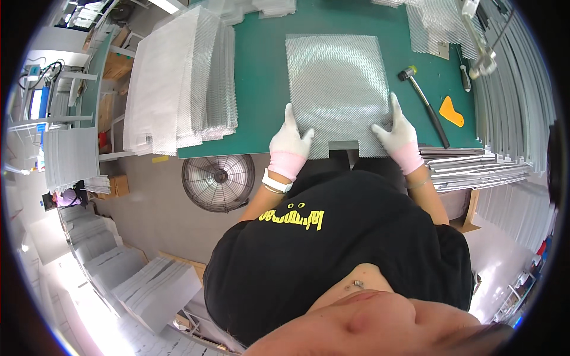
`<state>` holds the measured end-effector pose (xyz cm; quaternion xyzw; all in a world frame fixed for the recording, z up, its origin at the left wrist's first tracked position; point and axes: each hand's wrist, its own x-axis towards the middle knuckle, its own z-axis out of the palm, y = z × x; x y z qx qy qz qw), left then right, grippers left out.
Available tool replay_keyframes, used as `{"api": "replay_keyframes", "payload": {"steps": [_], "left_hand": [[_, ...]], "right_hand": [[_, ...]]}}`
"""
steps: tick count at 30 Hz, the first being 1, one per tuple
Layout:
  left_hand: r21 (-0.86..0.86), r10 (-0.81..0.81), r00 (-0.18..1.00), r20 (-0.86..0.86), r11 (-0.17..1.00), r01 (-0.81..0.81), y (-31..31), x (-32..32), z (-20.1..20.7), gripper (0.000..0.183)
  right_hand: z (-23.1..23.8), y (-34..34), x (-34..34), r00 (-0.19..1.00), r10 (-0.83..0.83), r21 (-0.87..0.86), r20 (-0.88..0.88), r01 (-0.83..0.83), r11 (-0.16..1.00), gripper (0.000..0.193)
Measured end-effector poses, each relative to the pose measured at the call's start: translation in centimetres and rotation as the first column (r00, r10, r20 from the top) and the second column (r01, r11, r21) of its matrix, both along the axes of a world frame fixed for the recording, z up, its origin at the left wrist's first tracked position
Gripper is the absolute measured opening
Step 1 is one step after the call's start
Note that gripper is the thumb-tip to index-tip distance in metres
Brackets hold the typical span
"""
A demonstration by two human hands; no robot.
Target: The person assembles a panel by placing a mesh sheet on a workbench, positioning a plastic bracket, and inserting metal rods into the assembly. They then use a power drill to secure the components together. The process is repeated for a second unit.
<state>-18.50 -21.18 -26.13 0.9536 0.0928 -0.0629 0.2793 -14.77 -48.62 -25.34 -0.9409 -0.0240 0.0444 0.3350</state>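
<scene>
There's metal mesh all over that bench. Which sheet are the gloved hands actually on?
The single mesh sheet lying flat mid-bench: left hand and right hand press its near corners. The stacked sheets at left lie untouched.

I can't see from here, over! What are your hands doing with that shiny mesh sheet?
Both gloved hands flat, open: left hand, right hand on the mesh sheet, near edge. Sheet flat on green table. Mallet lies right, apart.

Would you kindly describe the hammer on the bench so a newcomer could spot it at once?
Start at the green bench top. Right of the metal mesh sheet that the gloved right hand and left hand press flat lies the hammer, slanting toward the bench's near edge. Its long dark handle sets it apart from the flat orange piece beside it.
</scene>
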Motion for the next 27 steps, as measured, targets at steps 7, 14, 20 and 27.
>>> {"api": "replay_keyframes", "payload": {"steps": [7, 14, 20, 27], "left_hand": [[0.009, 0.01, 0.997, 0.073, 1.0, -0.011, -0.1, -0.3, -0.9, 0.088], [0.035, -0.007, 0.993, 0.121, 0.999, 0.003, 0.1, -0.3, -1.4, 0.088], [0.138, 0.038, 0.997, -0.067, 0.99, -0.028, -0.5, 0.6, 1.8, 0.086], [0.453, -0.363, 0.921, 0.142, 0.851, 0.266, 1.5, 1.7, -2.3, 0.066]], "right_hand": [[-1.6, -0.1, -0.5, 0.991, 0.059, -0.085, 0.124, -0.049, 0.995, 0.082], [-1.8, -0.4, 0.0, 0.989, 0.109, -0.156, 0.099, -0.093, 0.983, 0.074], [-0.8, -0.5, 0.6, 0.993, 0.113, -0.21, -0.035, -0.118, 0.971, 0.069], [4.4, -2.8, 9.7, 0.889, 0.234, -0.298, 0.395, -0.117, 0.947, 0.044]]}}
